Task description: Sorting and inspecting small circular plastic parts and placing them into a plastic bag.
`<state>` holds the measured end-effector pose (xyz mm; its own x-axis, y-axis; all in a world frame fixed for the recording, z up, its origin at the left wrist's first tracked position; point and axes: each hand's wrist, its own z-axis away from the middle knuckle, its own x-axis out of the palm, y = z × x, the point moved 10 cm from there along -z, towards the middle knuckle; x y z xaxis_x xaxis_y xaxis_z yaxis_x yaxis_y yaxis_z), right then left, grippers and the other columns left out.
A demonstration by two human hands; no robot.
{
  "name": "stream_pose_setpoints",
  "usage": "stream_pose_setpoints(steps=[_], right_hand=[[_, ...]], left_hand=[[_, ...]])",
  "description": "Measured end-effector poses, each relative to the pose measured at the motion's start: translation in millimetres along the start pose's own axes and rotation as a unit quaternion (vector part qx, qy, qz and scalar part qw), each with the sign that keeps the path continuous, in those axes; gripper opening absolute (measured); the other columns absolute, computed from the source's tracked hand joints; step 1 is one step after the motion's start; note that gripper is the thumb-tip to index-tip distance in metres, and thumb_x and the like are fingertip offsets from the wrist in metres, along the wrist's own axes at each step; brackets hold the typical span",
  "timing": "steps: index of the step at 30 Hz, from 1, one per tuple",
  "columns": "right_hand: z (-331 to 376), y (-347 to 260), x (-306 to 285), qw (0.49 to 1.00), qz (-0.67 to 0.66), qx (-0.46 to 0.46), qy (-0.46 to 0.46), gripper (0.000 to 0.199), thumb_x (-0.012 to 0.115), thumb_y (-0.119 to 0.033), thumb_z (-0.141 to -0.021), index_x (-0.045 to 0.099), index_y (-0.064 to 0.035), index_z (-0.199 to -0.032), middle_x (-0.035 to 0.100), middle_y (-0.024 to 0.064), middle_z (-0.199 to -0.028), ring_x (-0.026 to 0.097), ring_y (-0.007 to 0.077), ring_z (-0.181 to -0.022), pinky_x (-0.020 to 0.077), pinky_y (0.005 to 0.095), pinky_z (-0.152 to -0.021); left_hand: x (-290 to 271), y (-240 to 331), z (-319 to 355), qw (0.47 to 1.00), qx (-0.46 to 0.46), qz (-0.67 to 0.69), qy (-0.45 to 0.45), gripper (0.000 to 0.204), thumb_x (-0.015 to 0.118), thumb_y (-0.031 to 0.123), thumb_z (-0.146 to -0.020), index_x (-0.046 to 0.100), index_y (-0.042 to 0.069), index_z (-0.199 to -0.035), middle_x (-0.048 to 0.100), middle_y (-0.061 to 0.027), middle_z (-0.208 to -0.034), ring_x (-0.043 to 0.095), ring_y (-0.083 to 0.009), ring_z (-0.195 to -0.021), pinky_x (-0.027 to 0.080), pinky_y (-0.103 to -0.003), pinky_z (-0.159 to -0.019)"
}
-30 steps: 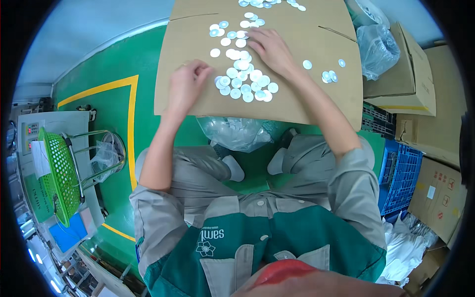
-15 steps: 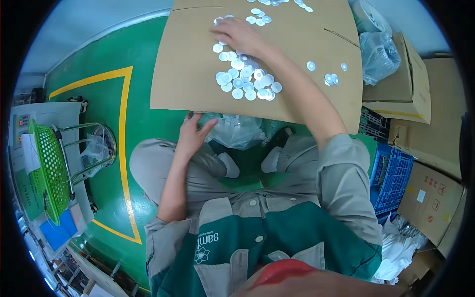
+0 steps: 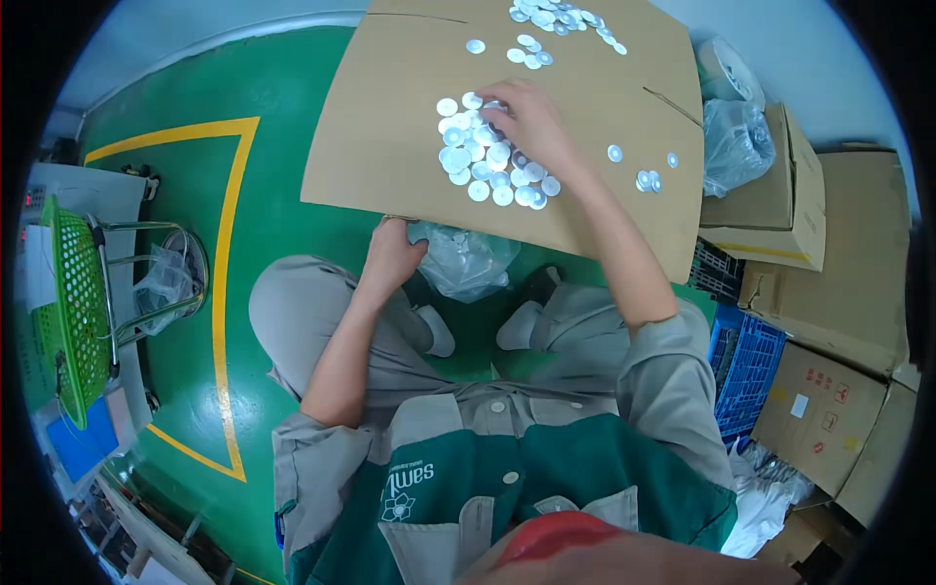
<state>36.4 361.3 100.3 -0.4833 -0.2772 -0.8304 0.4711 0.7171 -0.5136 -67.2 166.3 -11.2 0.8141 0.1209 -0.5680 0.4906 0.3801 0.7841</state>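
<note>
Small round white discs (image 3: 479,156) lie in a loose, overlapping pile on the brown cardboard sheet (image 3: 380,146). My right hand (image 3: 531,119) reaches over the upper right of this pile, its bent fingers and thumb apart and the fingertips touching discs at the top. No disc shows lifted in it. My left hand (image 3: 392,255) is at the near edge of the cardboard, beside a clear plastic bag (image 3: 464,263) that hangs below the sheet. Its thumb sticks out to the right, while the other fingers are hidden at the edge.
Another disc cluster (image 3: 556,15) lies at the far edge, a smaller group (image 3: 531,54) nearer, and a few discs (image 3: 647,181) to the right. Cardboard boxes (image 3: 770,219) and a blue crate (image 3: 746,366) stand at the right. A green basket (image 3: 78,312) is at the left.
My right hand has moved nearer from the far side of the pile onto its top. My left fingers have slipped out of sight at the cardboard edge. The whole view has shifted slightly.
</note>
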Motion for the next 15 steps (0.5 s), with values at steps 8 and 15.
stream_pose_setpoints(steps=[8, 15], right_hand=[[-22, -32, 40, 0.989, 0.048, -0.107, -0.090, 0.026, 0.066, -0.011, -0.082, 0.066, -0.0087, -0.108, 0.062, 0.0073, -0.107, 0.056, 0.0271, -0.106, 0.0454, 0.0385, -0.093], [-38, -5, 40, 0.985, -0.063, 0.010, -0.160, 0.027, 0.073, -0.008, -0.073, 0.063, -0.0050, -0.097, 0.059, 0.0101, -0.094, 0.058, 0.0239, -0.092, 0.0481, 0.0358, -0.081]], left_hand=[[-1, -5, -2, 0.998, 0.042, -0.040, 0.028, 0.039, 0.070, 0.011, -0.070, 0.065, -0.001, -0.107, 0.066, -0.0221, -0.097, 0.065, -0.0332, -0.076, 0.051, -0.041, -0.072], [4, 0, -4, 1.000, -0.001, -0.008, -0.015, 0.040, 0.071, 0.007, -0.070, 0.064, -0.003, -0.107, 0.064, -0.0224, -0.109, 0.060, -0.0384, -0.103, 0.047, -0.043, -0.090]])
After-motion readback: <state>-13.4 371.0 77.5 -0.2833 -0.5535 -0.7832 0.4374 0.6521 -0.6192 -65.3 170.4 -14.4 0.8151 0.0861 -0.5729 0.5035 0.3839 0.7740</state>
